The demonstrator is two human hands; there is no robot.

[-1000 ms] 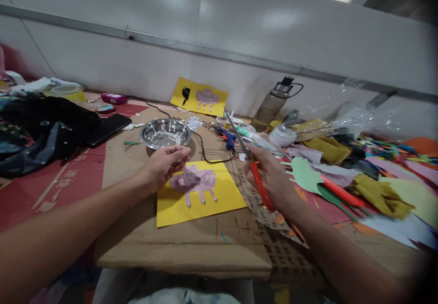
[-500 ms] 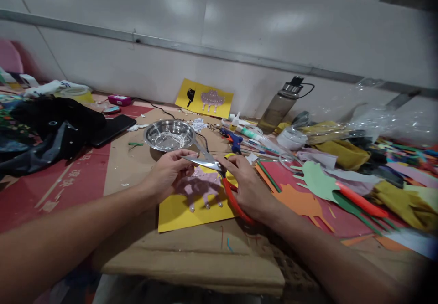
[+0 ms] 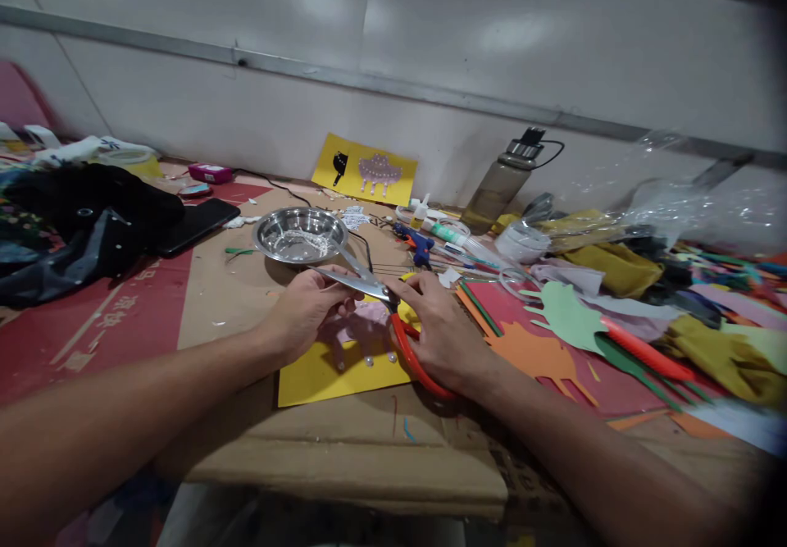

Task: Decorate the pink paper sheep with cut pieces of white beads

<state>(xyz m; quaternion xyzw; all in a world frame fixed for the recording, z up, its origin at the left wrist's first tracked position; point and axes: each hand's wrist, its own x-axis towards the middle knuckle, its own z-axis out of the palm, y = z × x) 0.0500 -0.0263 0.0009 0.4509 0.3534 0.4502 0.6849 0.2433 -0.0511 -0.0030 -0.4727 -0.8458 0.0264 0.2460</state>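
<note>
My right hand [image 3: 443, 330] is closed around the red-handled scissors [image 3: 411, 357]. Their two metal blades are spread apart and point left. Close to the lower blade, my left hand [image 3: 301, 313] has its fingers pinched together; whatever is between them is hidden or too small to name. Beneath both hands lies a yellow card [image 3: 332, 383] bearing a pink animal shape [image 3: 362, 330] with pearl-like beads on its legs. Just behind the blades sits a round metal bowl [image 3: 261, 243] holding small white beads or strands.
Behind the bowl, a second decorated yellow card [image 3: 320, 174] leans on the wall. A blue glue gun [image 3: 418, 243] and a tilted bottle [image 3: 499, 186] stand behind my right hand. Paper cutouts [image 3: 547, 358] cover the right side; a phone [image 3: 200, 225] and black cloth [image 3: 98, 202] lie left.
The camera view has shifted slightly, so the table sits a little higher and further left. Both hands keep nearly the same pose, with the scissor blades still spread beside my left fingers.
</note>
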